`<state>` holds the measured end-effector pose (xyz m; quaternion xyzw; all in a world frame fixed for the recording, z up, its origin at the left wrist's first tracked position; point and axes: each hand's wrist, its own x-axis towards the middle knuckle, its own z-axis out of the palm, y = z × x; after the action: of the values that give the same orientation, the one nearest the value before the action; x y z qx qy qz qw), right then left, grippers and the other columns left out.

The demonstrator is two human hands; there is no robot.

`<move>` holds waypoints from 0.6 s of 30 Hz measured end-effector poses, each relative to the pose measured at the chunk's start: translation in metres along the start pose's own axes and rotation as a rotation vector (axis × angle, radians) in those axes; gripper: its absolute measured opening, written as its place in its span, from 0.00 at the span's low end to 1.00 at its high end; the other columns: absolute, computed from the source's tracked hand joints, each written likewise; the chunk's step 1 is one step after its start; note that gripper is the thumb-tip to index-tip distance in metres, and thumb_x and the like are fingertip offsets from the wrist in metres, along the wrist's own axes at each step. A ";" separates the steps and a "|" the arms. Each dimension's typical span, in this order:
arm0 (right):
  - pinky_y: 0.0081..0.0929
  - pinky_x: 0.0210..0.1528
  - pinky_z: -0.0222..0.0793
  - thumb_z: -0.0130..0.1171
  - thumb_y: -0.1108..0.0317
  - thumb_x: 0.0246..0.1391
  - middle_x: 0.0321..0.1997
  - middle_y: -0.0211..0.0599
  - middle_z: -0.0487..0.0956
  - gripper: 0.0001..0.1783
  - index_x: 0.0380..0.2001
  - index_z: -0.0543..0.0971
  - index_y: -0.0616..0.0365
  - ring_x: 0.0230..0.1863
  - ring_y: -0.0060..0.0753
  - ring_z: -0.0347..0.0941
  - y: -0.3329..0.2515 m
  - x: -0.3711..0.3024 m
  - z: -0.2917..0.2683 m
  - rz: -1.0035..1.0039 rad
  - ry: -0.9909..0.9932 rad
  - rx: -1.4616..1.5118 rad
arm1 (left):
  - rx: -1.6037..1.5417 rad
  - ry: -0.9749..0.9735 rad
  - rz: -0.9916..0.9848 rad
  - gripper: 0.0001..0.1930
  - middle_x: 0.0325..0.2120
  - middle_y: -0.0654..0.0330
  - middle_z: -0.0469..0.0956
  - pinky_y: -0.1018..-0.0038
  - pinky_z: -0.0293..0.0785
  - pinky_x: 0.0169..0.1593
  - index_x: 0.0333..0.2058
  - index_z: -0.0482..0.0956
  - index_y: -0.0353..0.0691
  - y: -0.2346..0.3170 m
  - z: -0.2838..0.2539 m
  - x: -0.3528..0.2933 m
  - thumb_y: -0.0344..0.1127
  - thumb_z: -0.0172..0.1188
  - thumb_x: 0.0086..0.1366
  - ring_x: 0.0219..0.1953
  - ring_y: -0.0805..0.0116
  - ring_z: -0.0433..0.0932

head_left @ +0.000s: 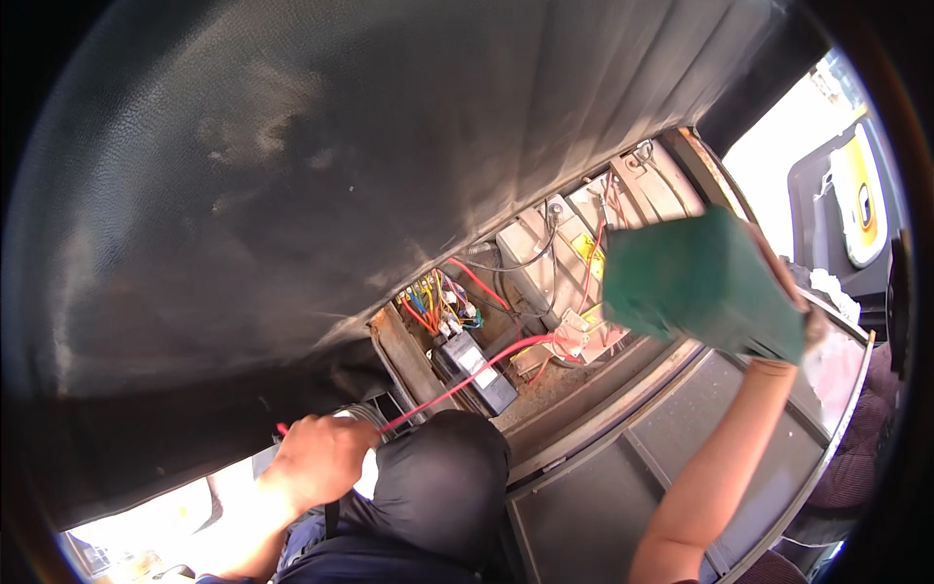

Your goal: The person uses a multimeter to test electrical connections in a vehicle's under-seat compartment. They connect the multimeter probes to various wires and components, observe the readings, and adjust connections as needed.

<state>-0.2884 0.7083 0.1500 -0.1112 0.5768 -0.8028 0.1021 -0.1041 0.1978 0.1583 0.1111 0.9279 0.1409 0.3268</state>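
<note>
My left hand (316, 457) is closed round a red cable (457, 389) at the lower left. The cable runs taut from my fist to the batteries (550, 258) inside a metal compartment. My right forearm rises from the lower right to a dark green piece (691, 277), cloth-like or plastic and blurred by motion. It covers most of my right hand (813, 331), whose visible bit lies along the piece's right edge. The green piece hangs over the right end of the batteries and hides part of them.
A black box with a pale label (474, 365) and a bundle of coloured wires (435, 302) sit left of the batteries. A raised black padded panel (341, 175) fills the upper left. The compartment's metal rim (603, 389) runs in front. My dark-clothed knee (443, 477) is close by.
</note>
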 end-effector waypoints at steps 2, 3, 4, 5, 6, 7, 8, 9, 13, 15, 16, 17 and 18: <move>0.54 0.69 0.74 0.70 0.28 0.45 0.69 0.66 0.75 0.67 0.72 0.67 0.77 0.59 0.55 0.82 0.060 -0.027 -0.040 0.007 0.282 0.203 | -0.185 -0.062 0.121 0.10 0.38 0.48 0.88 0.52 0.84 0.46 0.42 0.86 0.41 0.013 -0.016 -0.008 0.31 0.57 0.67 0.42 0.44 0.87; 0.54 0.71 0.72 0.69 0.31 0.45 0.67 0.66 0.77 0.64 0.70 0.69 0.77 0.59 0.56 0.82 0.093 -0.044 -0.062 0.021 0.218 0.232 | -0.324 -0.071 0.139 0.09 0.37 0.47 0.87 0.56 0.84 0.47 0.44 0.86 0.40 0.018 -0.020 -0.010 0.32 0.58 0.72 0.44 0.45 0.87; 0.49 0.64 0.76 0.68 0.32 0.45 0.63 0.65 0.79 0.62 0.68 0.71 0.78 0.55 0.54 0.83 0.118 -0.048 -0.048 0.109 0.215 0.297 | -0.503 0.012 0.089 0.10 0.32 0.49 0.86 0.59 0.82 0.41 0.45 0.86 0.38 0.024 -0.024 -0.014 0.34 0.58 0.75 0.36 0.50 0.86; 0.45 0.58 0.79 0.66 0.33 0.45 0.59 0.64 0.81 0.60 0.66 0.72 0.79 0.50 0.53 0.84 0.131 -0.053 -0.038 0.264 0.180 0.313 | -0.682 0.096 0.042 0.12 0.27 0.51 0.84 0.63 0.80 0.34 0.46 0.86 0.36 0.028 -0.025 -0.016 0.37 0.58 0.78 0.28 0.55 0.85; 0.41 0.51 0.82 0.65 0.34 0.45 0.54 0.63 0.83 0.58 0.64 0.74 0.80 0.45 0.51 0.85 0.131 -0.051 -0.018 0.419 0.126 0.282 | -1.052 0.081 -0.035 0.14 0.22 0.56 0.80 0.68 0.74 0.29 0.47 0.85 0.33 0.022 -0.019 -0.023 0.39 0.57 0.80 0.22 0.64 0.77; 0.37 0.44 0.86 0.64 0.35 0.45 0.50 0.62 0.85 0.56 0.62 0.75 0.80 0.40 0.50 0.86 0.126 -0.044 0.008 0.527 0.049 0.203 | -1.426 0.078 -0.116 0.17 0.18 0.61 0.76 0.73 0.68 0.23 0.47 0.85 0.31 0.014 -0.012 -0.031 0.42 0.56 0.82 0.16 0.72 0.70; 0.34 0.44 0.84 0.64 0.37 0.42 0.47 0.60 0.86 0.57 0.63 0.76 0.81 0.38 0.48 0.86 0.125 -0.037 0.040 0.437 0.062 0.103 | -1.567 0.229 0.055 0.21 0.14 0.68 0.68 0.79 0.57 0.19 0.46 0.84 0.28 0.025 -0.018 -0.022 0.45 0.55 0.82 0.13 0.82 0.58; 0.34 0.51 0.82 0.63 0.39 0.42 0.48 0.59 0.87 0.55 0.62 0.76 0.82 0.43 0.47 0.86 0.111 -0.038 0.038 0.589 -0.113 -0.100 | -1.703 0.266 0.105 0.19 0.14 0.68 0.68 0.78 0.58 0.20 0.46 0.83 0.28 0.022 -0.018 -0.019 0.43 0.54 0.83 0.13 0.80 0.59; 0.37 0.55 0.81 0.60 0.41 0.45 0.48 0.63 0.87 0.49 0.54 0.82 0.82 0.45 0.50 0.87 0.099 -0.061 0.051 0.375 -0.160 -0.037 | -1.314 0.426 -0.215 0.17 0.17 0.70 0.66 0.78 0.61 0.22 0.59 0.77 0.30 0.013 -0.012 0.015 0.36 0.49 0.84 0.16 0.82 0.61; 0.39 0.49 0.83 0.59 0.37 0.52 0.42 0.58 0.88 0.47 0.49 0.85 0.80 0.39 0.49 0.86 0.121 -0.072 0.034 -0.002 -0.237 0.209 | -0.814 0.443 -0.264 0.19 0.17 0.63 0.75 0.71 0.72 0.26 0.65 0.74 0.34 0.010 0.003 0.023 0.33 0.51 0.81 0.16 0.70 0.73; 0.38 0.44 0.82 0.58 0.35 0.55 0.38 0.54 0.87 0.47 0.50 0.84 0.80 0.35 0.48 0.84 0.141 -0.094 0.030 -0.150 0.086 0.554 | -0.503 0.370 -0.226 0.22 0.23 0.50 0.82 0.67 0.81 0.33 0.68 0.73 0.37 0.006 0.008 0.021 0.27 0.51 0.78 0.25 0.61 0.83; 0.39 0.40 0.83 0.58 0.38 0.59 0.44 0.57 0.85 0.43 0.57 0.79 0.72 0.37 0.52 0.84 0.158 -0.109 0.020 -0.237 0.201 0.671 | -0.220 0.324 -0.151 0.27 0.32 0.42 0.85 0.60 0.84 0.41 0.67 0.75 0.42 -0.001 0.018 0.017 0.22 0.53 0.70 0.34 0.48 0.88; 0.39 0.36 0.84 0.58 0.40 0.62 0.50 0.59 0.83 0.40 0.64 0.73 0.65 0.40 0.56 0.84 0.160 -0.113 0.016 -0.252 0.256 0.704 | -0.085 0.152 -0.156 0.28 0.34 0.42 0.86 0.58 0.85 0.42 0.65 0.78 0.44 -0.003 0.018 0.014 0.23 0.54 0.66 0.36 0.46 0.88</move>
<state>-0.1706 0.6766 -0.0042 -0.0385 0.2562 -0.9651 -0.0383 -0.1036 0.2026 0.1365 0.0134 0.9491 0.1620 0.2698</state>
